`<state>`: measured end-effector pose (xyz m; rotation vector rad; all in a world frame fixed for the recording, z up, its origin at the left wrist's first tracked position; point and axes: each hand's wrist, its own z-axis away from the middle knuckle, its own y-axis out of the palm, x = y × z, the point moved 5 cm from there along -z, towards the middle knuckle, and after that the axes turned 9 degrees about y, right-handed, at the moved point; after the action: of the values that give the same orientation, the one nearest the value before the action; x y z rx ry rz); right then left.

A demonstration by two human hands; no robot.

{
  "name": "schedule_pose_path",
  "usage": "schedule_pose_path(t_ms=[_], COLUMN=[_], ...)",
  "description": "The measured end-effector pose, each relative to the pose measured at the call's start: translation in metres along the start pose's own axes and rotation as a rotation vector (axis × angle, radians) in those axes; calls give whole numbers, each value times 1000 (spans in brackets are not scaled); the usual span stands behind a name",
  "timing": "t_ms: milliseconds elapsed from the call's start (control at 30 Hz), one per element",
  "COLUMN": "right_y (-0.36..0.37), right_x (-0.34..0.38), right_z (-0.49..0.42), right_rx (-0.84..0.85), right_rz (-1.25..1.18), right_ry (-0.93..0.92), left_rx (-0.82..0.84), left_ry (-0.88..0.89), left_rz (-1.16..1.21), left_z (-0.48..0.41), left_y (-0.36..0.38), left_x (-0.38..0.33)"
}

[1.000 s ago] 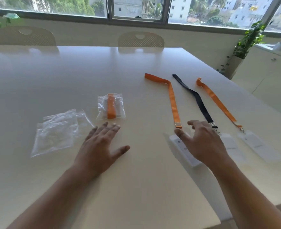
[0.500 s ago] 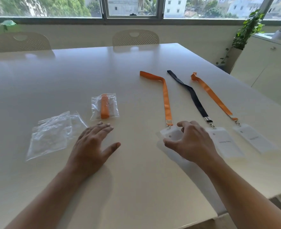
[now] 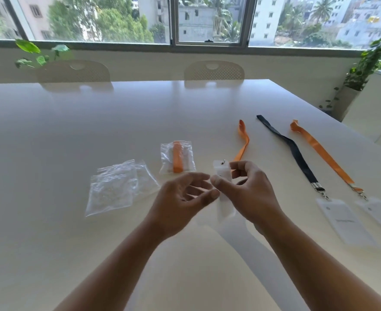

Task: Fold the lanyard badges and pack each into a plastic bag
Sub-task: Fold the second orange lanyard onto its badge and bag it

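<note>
A smooth, pale, glossy tabletop (image 3: pixel 72 131) carries a packed bag (image 3: pixel 186 158), a small crinkled clear pouch with a folded orange ribbon inside it. Just right of the packed bag and nearer the person, the right hand (image 3: pixel 250 191) pinches a badge holder (image 3: pixel 224 203), a soft, translucent, rectangular plastic sleeve held upright above the tabletop, with the thumb on its front face and the curled fingers behind its right edge. A small metal clip at the sleeve's top joins a flat woven orange lanyard (image 3: pixel 243 140), which trails away across the tabletop, right of the packed bag and beyond it. The left hand (image 3: pixel 180 198) hovers directly in front of the packed bag, fingers loosely curled and holding nothing; its thumb tip sits just beside the sleeve's left edge, and whether it touches cannot be told. Left of the packed bag and slightly nearer lies a loose pile of empty plastic bags (image 3: pixel 115 187), thin, wrinkled and clear. Well to the right of the packed bag, a black lanyard (image 3: pixel 290 149) and a second orange lanyard (image 3: pixel 319 153) lie stretched flat, side by side and apart, each ending in a metal clasp and a clear rectangular card sleeve (image 3: pixel 342 218) on the tabletop.
</note>
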<state>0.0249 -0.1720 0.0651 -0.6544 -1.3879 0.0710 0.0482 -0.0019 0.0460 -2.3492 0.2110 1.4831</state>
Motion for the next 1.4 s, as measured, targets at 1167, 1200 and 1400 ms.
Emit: schedule_pose_path(t_ms=[1167,1200,1400], right_y=[65,65,53], right_x=[3,4,27], right_z=[-22,-20,-5], right_rx=[555,578,694], right_rz=[-348,-340,-403], right_ry=[-197,-203,-239], left_rx=[-515,-521,-504], left_ry=[-1,-7,37], left_rz=[12,-1,-176], left_z=[-32,-33,-36], left_y=[-60,-62,-72], left_x=[-21,-20,-15])
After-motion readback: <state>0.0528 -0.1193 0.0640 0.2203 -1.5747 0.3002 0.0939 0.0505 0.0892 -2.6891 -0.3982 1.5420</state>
